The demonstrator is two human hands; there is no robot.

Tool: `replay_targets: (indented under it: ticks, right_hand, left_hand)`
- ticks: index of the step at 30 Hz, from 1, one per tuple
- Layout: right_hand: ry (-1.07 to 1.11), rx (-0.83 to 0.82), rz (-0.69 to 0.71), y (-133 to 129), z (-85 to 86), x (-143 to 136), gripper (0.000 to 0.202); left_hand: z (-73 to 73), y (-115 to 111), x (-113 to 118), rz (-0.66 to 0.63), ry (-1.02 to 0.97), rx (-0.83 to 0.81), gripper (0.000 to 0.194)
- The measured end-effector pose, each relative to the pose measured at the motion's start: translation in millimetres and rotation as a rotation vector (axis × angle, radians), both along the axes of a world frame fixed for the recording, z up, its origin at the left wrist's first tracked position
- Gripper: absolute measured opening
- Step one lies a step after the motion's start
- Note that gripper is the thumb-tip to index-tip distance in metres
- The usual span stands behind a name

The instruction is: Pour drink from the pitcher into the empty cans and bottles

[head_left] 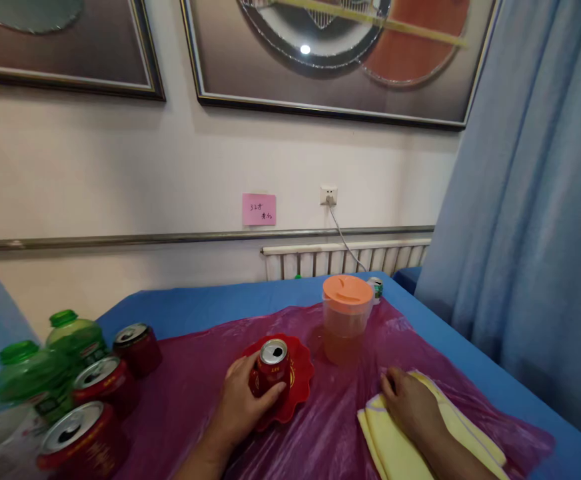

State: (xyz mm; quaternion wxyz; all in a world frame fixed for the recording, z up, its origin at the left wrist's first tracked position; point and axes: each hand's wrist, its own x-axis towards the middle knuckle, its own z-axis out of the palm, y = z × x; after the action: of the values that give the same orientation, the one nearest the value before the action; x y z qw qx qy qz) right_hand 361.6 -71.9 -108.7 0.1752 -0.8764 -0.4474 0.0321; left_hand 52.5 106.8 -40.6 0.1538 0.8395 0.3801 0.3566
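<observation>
My left hand (243, 399) is wrapped round a red can (273, 368) with an opened top. The can is upright over a red scalloped plate (301, 373); whether its base touches the plate is hidden. My right hand (413, 403) rests on a folded yellow cloth (458, 427) at the right, its fingers curled in; what they hold, if anything, is hidden. Between and beyond my hands stands a clear pitcher (345, 330) with an orange lid and yellowish liquid inside.
Red cans (90, 443) and green-capped bottles (35, 377) crowd the left side. A green can (376, 288) stands behind the pitcher. Purple plastic (185, 380) covers part of the blue table cover (170, 305). A cord (343, 237) runs from the wall socket; a blue curtain (525, 220) hangs at right.
</observation>
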Motion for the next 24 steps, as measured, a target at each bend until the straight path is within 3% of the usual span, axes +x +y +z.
replay_targets:
  ticks: [7, 12, 15, 17, 20, 24]
  right_hand:
    - [0.039, 0.006, -0.043, -13.7, 7.1, 6.2, 0.025]
    - [0.097, 0.026, 0.063, -24.4, 14.4, 15.8, 0.016]
    - [0.113, 0.050, 0.124, -24.1, 28.1, 14.9, 0.014]
    - [0.123, 0.156, 0.210, -17.9, 43.8, 2.3, 0.014]
    - [0.203, 0.424, 0.425, 2.2, 73.5, -38.8, 0.026]
    - [0.413, 0.470, 0.536, 41.7, 101.9, -109.1, 0.059]
  left_hand:
    - [-21.4, 20.7, -5.7, 0.024, -0.035, 0.096, 0.059]
    - [-22.8, 25.4, -5.0, 0.015, -0.049, 0.143, 0.058]
    - [-20.8, 21.9, -3.9, 0.000, -0.038, 0.150, 0.058]
    - [-19.8, 18.2, -3.8, -0.010, -0.028, 0.144, 0.059]
    - [-17.5, 12.2, -4.4, -0.032, -0.019, 0.145, 0.059]
    - [-13.4, 7.2, -6.9, -0.041, -0.006, 0.191, 0.060]
